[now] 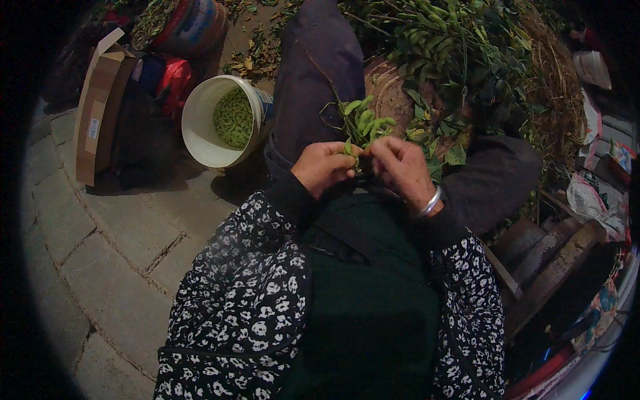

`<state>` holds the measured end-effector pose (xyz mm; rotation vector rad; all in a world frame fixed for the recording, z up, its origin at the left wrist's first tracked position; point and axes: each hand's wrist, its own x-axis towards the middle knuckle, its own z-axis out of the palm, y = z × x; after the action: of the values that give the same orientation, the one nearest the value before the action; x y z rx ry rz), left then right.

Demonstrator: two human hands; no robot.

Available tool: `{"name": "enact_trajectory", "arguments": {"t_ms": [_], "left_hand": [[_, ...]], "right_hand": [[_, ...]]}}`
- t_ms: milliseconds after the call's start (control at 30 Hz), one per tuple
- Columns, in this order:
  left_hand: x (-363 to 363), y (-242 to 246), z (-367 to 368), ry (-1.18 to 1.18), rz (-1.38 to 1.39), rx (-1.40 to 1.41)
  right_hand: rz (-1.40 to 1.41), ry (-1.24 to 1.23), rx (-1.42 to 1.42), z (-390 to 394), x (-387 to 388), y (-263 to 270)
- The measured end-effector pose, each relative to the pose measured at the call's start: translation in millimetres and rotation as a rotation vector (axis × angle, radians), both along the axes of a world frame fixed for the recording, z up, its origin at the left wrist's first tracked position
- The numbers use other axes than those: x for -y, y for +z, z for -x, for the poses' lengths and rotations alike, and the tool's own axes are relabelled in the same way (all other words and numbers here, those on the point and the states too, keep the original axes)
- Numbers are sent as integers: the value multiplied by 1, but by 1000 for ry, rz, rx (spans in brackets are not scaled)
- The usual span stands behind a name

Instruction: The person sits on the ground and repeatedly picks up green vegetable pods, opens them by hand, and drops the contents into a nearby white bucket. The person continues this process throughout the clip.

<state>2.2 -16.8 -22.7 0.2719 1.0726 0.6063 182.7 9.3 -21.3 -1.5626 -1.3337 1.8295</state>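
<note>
Between the fingers and thumb of my left hand (325, 165) is a green bean pod (349, 147). My right hand (404, 167), with a silver bangle at its wrist, has its fingers curled in close to the left fingertips. Whether it grips a pod or stem is hidden. Just beyond both hands, a cut bean stem (322, 70) carries a cluster of plump green pods (369, 120) over my lap. To the left, a white plastic bucket (197, 125) leans towards me with shelled green beans (233, 119) inside.
A big heap of leafy bean plants (450, 55) lies at the upper right, beside a round reddish-brown base (387, 92). An open cardboard box (102, 115), a red plastic bag (176, 82) and a large tub (192, 27) stand left. Wooden pieces (555, 265) lie right. Stone paving (110, 250) runs below.
</note>
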Motion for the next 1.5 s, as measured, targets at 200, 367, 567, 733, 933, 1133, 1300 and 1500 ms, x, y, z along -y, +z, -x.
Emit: {"name": "enact_trajectory", "arguments": {"t_ms": [200, 367, 567, 733, 933, 1133, 1300, 1500], "left_hand": [[6, -11, 2, 70, -5, 124], [7, -17, 7, 172, 61, 298], [4, -2, 3, 248, 3, 353], [4, -1, 4, 266, 49, 316], [6, -8, 9, 175, -42, 226], [4, -1, 3, -29, -50, 123], [3, -5, -1, 107, -85, 66], [3, 5, -3, 357, 50, 284]], "right_hand": [[-336, 18, 196, 13, -45, -34], [-287, -87, 72, 17, -42, -26], [-308, -50, 36, 8, -17, -10], [-509, -134, 136, 26, -23, -9], [-268, -4, 115, 33, -45, -34], [-344, 150, 210, 39, -50, -22], [-529, -39, 100, 42, -32, 9], [-641, -120, -53, 33, 0, 19]]}}
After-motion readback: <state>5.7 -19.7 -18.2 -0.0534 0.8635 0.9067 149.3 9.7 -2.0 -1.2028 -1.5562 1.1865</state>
